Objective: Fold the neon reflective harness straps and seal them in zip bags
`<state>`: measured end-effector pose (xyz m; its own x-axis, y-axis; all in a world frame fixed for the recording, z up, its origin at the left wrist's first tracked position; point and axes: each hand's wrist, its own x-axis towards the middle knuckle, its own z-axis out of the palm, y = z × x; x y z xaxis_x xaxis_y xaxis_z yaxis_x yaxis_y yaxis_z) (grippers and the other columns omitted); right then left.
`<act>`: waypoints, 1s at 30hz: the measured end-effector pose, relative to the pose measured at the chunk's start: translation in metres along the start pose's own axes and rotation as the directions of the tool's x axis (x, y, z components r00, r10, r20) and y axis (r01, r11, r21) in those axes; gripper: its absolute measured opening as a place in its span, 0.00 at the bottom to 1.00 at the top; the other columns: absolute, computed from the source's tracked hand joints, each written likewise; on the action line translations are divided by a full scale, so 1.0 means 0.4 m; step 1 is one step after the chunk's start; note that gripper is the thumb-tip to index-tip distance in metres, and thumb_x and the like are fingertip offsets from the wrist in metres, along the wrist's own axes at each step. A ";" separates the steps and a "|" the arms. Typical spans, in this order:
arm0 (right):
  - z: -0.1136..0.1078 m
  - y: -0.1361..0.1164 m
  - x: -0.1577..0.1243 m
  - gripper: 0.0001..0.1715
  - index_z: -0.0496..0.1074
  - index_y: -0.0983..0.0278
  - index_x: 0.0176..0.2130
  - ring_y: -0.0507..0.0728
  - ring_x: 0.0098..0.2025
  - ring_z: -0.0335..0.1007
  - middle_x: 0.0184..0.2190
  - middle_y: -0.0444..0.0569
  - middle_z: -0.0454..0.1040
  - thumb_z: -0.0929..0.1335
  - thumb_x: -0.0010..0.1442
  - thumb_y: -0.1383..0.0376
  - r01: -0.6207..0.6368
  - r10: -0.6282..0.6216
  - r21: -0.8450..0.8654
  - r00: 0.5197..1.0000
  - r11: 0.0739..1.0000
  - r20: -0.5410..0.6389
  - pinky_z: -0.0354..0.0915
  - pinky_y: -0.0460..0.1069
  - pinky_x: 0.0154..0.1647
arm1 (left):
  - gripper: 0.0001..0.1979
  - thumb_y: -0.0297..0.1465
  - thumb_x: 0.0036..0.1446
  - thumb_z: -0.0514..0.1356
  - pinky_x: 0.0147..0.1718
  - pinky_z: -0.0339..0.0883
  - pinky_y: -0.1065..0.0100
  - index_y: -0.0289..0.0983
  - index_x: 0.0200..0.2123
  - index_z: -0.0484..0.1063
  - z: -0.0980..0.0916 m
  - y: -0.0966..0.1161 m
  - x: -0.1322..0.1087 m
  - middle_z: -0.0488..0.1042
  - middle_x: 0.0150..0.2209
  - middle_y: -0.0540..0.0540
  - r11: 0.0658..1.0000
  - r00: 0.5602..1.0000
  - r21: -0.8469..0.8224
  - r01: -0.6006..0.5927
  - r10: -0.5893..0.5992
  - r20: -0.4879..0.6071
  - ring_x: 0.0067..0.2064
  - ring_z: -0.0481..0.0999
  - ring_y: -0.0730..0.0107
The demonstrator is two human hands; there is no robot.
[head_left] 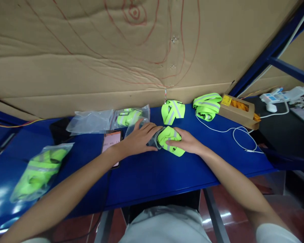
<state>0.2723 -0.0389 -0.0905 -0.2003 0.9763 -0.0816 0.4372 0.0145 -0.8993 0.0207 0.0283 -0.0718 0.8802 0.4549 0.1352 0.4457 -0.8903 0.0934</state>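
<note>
My right hand (186, 141) is closed on a folded neon-yellow strap with grey reflective stripes (168, 138), pressed against the blue table (167, 172). My left hand (140, 138) lies on a clear plastic bag (152, 140), its fingers holding the bag's mouth right beside the strap. The strap's left end touches or enters the bag opening; how far in I cannot tell.
Two more folded straps (172, 111) (207, 106) lie behind. Bagged straps sit at the back (129, 117) and far left (39, 170), beside an empty bag (90, 122). A phone (111, 141) lies under my left wrist. A cardboard box (239, 111) and white cable (234, 133) are at the right.
</note>
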 end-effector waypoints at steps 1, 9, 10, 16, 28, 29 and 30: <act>0.000 0.002 0.002 0.28 0.74 0.64 0.50 0.60 0.48 0.76 0.47 0.49 0.80 0.75 0.57 0.50 -0.004 0.004 0.002 1.000 1.000 -0.023 0.69 0.53 0.48 | 0.44 0.50 0.58 0.67 0.70 0.36 0.37 0.34 0.69 0.58 0.001 0.001 0.004 0.72 0.60 0.30 1.000 1.000 0.024 -0.003 0.003 -0.013 0.65 0.68 0.43; -0.010 -0.015 -0.002 0.29 0.74 0.63 0.41 0.58 0.38 0.74 0.37 0.48 0.78 0.68 0.62 0.40 0.032 -0.012 -0.186 0.994 0.982 0.109 0.63 0.50 0.36 | 0.41 0.47 0.61 0.66 0.69 0.37 0.37 0.35 0.70 0.56 0.028 0.038 0.031 0.70 0.63 0.30 0.999 0.999 -0.020 0.043 -0.043 0.001 0.64 0.69 0.42; -0.010 -0.016 -0.003 0.28 0.74 0.63 0.40 0.58 0.37 0.73 0.36 0.48 0.78 0.67 0.63 0.41 0.061 -0.038 -0.215 0.993 0.975 0.109 0.63 0.50 0.36 | 0.43 0.47 0.60 0.66 0.69 0.38 0.37 0.36 0.71 0.54 0.028 0.039 0.032 0.68 0.65 0.29 0.996 0.998 -0.063 0.056 -0.054 0.034 0.66 0.68 0.41; -0.005 -0.007 -0.003 0.23 0.75 0.63 0.44 0.59 0.42 0.75 0.41 0.50 0.80 0.67 0.67 0.46 0.179 -0.145 -0.298 0.980 0.938 0.134 0.64 0.50 0.41 | 0.58 0.55 0.51 0.70 0.70 0.43 0.44 0.39 0.74 0.45 0.000 0.005 0.059 0.59 0.72 0.31 0.938 0.961 -0.333 0.095 0.000 0.276 0.72 0.59 0.41; -0.028 -0.042 -0.032 0.30 0.71 0.61 0.58 0.64 0.53 0.73 0.53 0.55 0.74 0.62 0.70 0.44 0.169 -0.041 -0.501 0.966 0.849 0.257 0.65 0.51 0.42 | 0.50 0.55 0.47 0.72 0.59 0.63 0.55 0.38 0.66 0.59 -0.017 0.054 0.073 0.70 0.64 0.37 0.947 0.943 -0.268 0.176 -0.084 0.323 0.63 0.73 0.45; -0.027 -0.049 -0.036 0.29 0.70 0.60 0.59 0.65 0.53 0.74 0.53 0.55 0.74 0.62 0.70 0.45 0.165 -0.033 -0.523 0.967 0.836 0.251 0.64 0.51 0.41 | 0.50 0.55 0.47 0.72 0.58 0.64 0.55 0.39 0.66 0.58 -0.017 0.055 0.072 0.70 0.65 0.37 0.942 0.941 -0.280 0.188 -0.091 0.325 0.62 0.73 0.45; -0.026 -0.055 -0.039 0.28 0.70 0.60 0.59 0.65 0.53 0.74 0.53 0.55 0.74 0.62 0.70 0.46 0.155 -0.024 -0.549 0.971 0.821 0.238 0.64 0.51 0.40 | 0.50 0.55 0.47 0.72 0.58 0.64 0.55 0.39 0.66 0.59 -0.017 0.056 0.072 0.70 0.64 0.37 0.938 0.941 -0.289 0.193 -0.093 0.325 0.62 0.74 0.45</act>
<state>0.2747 -0.0520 -0.0649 -0.4139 0.8962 -0.1598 0.8094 0.2819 -0.5152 0.0551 0.0215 -0.0591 0.8396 0.5041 -0.2024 0.5408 -0.7406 0.3988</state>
